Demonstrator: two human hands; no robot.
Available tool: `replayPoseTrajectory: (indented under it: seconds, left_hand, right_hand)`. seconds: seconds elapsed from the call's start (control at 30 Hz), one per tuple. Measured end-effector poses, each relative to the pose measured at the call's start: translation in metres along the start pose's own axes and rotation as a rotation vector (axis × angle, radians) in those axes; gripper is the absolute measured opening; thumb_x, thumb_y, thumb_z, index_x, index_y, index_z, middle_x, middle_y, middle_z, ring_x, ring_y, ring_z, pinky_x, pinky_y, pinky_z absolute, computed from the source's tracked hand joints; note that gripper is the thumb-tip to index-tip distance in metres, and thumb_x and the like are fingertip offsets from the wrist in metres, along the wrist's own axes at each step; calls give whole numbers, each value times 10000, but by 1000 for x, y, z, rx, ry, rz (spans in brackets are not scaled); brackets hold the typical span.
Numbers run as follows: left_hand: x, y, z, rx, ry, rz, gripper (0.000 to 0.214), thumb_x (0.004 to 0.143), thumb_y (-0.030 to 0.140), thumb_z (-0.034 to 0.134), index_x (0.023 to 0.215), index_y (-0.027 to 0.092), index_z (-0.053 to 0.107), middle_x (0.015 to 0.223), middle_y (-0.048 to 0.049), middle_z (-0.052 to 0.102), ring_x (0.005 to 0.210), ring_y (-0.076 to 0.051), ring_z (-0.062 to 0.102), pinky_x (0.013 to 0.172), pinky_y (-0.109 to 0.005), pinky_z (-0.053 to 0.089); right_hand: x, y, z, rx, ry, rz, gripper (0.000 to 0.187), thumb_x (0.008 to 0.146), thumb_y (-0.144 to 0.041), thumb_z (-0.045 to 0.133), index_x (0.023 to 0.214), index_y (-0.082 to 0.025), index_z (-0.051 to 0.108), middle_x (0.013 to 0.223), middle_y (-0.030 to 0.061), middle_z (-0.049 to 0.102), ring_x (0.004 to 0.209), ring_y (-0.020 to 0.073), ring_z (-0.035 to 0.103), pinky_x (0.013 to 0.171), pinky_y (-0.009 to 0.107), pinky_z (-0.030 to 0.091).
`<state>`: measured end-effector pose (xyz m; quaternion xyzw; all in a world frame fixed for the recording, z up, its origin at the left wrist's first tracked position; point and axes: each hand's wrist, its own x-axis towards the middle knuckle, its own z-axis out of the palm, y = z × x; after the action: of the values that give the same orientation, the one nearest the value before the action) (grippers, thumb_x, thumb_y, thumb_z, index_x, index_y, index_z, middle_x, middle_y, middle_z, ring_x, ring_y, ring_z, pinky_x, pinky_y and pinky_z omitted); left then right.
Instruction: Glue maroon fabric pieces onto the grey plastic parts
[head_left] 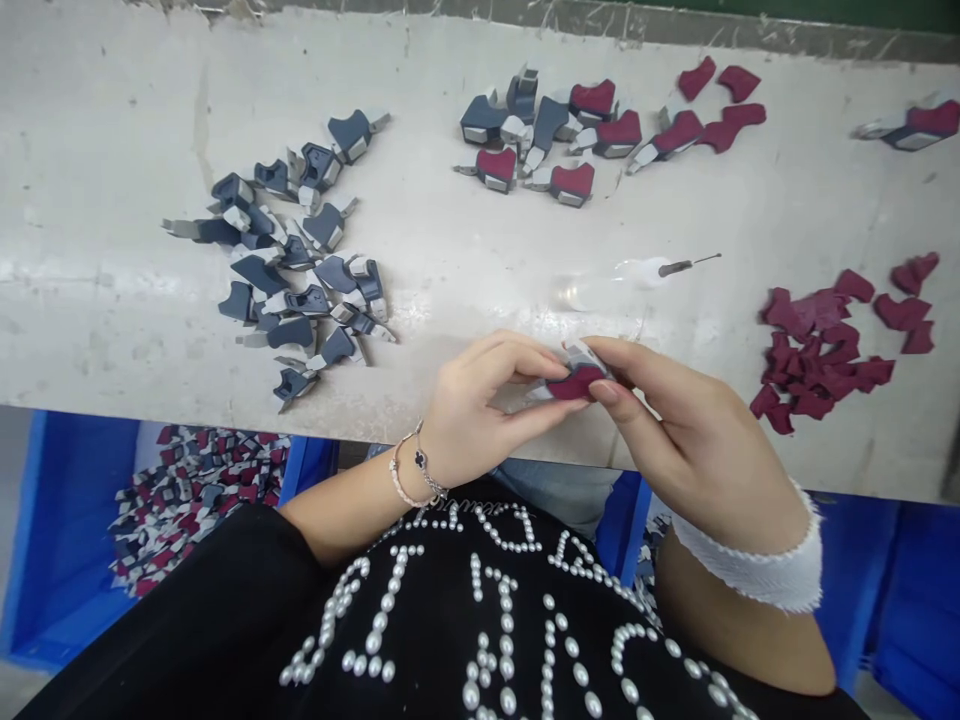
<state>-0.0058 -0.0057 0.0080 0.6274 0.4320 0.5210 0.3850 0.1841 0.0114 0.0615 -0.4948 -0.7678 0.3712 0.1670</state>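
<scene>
Both my hands meet at the front edge of a white-grey worktable (150,330). My left hand (487,400) and my right hand (675,430) pinch a small grey and white plastic part (581,355) from either side, with a maroon fabric pad (574,383) lying on it. Its lower side is partly hidden by my fingers. To the left lies a scattered heap of dark blue-grey parts (289,260). Loose maroon pads (814,345) sit to the right of my right hand.
Further back, a group of parts with maroon pads (540,135) lies among loose pads. A clear squeeze bottle with a dark needle tip (645,272) lies near my hands. Below the table edge, a blue crate (67,530) holds a mass of finished parts (195,500).
</scene>
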Motion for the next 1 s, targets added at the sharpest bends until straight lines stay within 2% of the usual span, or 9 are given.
replayPoseTrajectory:
  seconds: [0.07, 0.2, 0.27, 0.43, 0.57, 0.77, 0.87, 1.0]
  left_hand:
    - [-1, 3, -1, 2, -30, -54, 233, 826, 216, 800, 1012, 194, 661, 1001, -42, 742, 945, -140, 733, 785, -230, 648]
    - [-3, 7, -6, -60, -61, -175, 537, 762, 252, 859, 1217, 227, 575, 1028, -28, 749, 916, -149, 762, 860, -259, 663]
    - [-3, 8, -8, -73, -83, -186, 609, 732, 261, 881, 1238, 229, 544, 1049, -32, 760, 936, -165, 772, 868, -268, 668]
    - [-2, 9, -10, -20, -69, -128, 443, 805, 211, 822, 1166, 200, 566, 1062, -38, 784, 979, -160, 778, 862, -219, 662]
    - [-2, 11, -9, -10, -78, -105, 418, 807, 213, 820, 1153, 189, 586, 1059, -40, 784, 984, -147, 775, 873, -193, 650]
    - [-2, 17, -8, -45, -103, -110, 379, 838, 204, 789, 1160, 220, 589, 1054, -27, 784, 981, -154, 773, 879, -240, 660]
    - [-2, 19, -7, -68, -90, -134, 372, 840, 210, 787, 1155, 224, 589, 1065, -34, 778, 994, -158, 768, 879, -248, 657]
    - [-1, 18, -9, -94, -136, -243, 427, 825, 204, 798, 1170, 220, 546, 993, -22, 770, 932, -150, 770, 865, -255, 650]
  right_hand:
    - [1, -2, -3, -25, -3, -24, 298, 1037, -289, 497, 1318, -227, 575, 1123, 51, 712, 950, 177, 675, 812, 301, 519]
    - [1, -6, -8, 25, -54, -25, 289, 1043, -267, 484, 1316, -284, 578, 1091, 15, 708, 902, 146, 668, 764, 274, 504]
    - [1, -7, -10, 67, -67, 5, 275, 1047, -279, 482, 1303, -291, 579, 1057, 5, 703, 850, 133, 655, 742, 271, 502]
    - [3, -5, -10, 157, -98, 43, 196, 1043, -296, 485, 1206, -246, 582, 992, 21, 668, 866, 139, 640, 719, 262, 508]
    - [4, -6, -10, 150, -112, 21, 132, 1041, -288, 482, 1117, -229, 573, 910, 12, 640, 778, 124, 616, 658, 248, 485]
    - [5, -10, -9, 125, -60, -16, 92, 1029, -238, 489, 1045, -222, 578, 838, -17, 605, 708, 97, 560, 625, 237, 436]
    - [4, -11, -8, 118, -26, -21, 90, 1023, -221, 497, 1046, -229, 583, 840, -23, 605, 704, 96, 551, 626, 239, 432]
    - [3, -10, -10, 12, -78, -88, 141, 1026, -218, 502, 1145, -232, 576, 910, -3, 639, 747, 116, 589, 654, 256, 446]
